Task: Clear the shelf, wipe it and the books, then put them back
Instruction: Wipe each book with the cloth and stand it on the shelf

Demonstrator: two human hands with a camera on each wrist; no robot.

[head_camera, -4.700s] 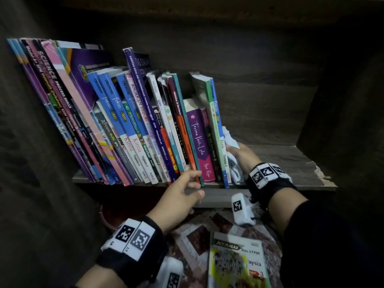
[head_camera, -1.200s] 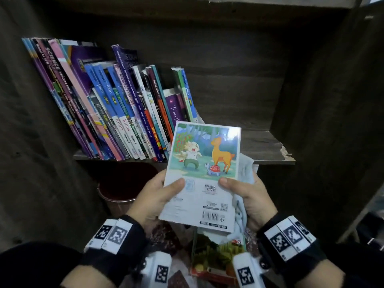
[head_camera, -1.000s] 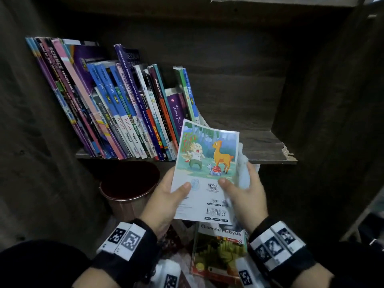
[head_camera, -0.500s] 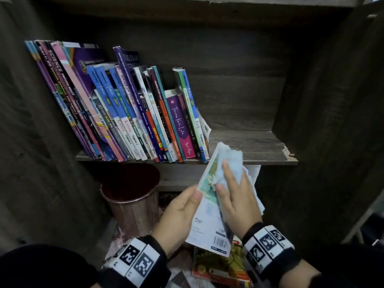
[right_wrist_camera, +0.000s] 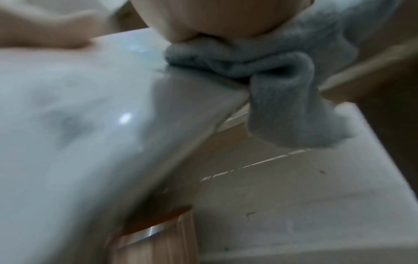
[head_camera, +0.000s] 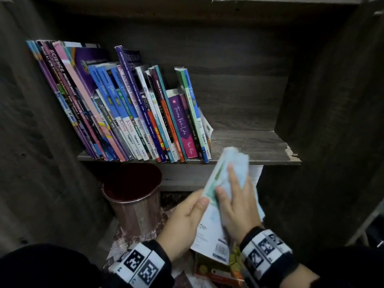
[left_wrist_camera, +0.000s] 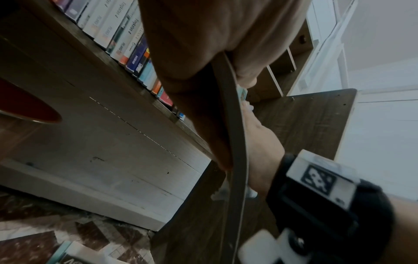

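Book (head_camera: 209, 227) pinched in left hand (head_camera: 182, 221); right hand (head_camera: 239, 210) presses cloth (head_camera: 236, 163) on it.

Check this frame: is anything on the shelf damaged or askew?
Yes. The shelf board is chipped at its front right corner, with pale material exposed. The row of books leans left rather than standing upright, and a thin pale booklet at its right end looks bent.

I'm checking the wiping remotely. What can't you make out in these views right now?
- Head view: cover of the thin book, tilted edge-on, under the cloth and right hand.
- Right wrist: the book's print, lost to motion blur.
- Left wrist: left hand fills the frame, hiding most of the book.
- Floor book: cut off by wrists.
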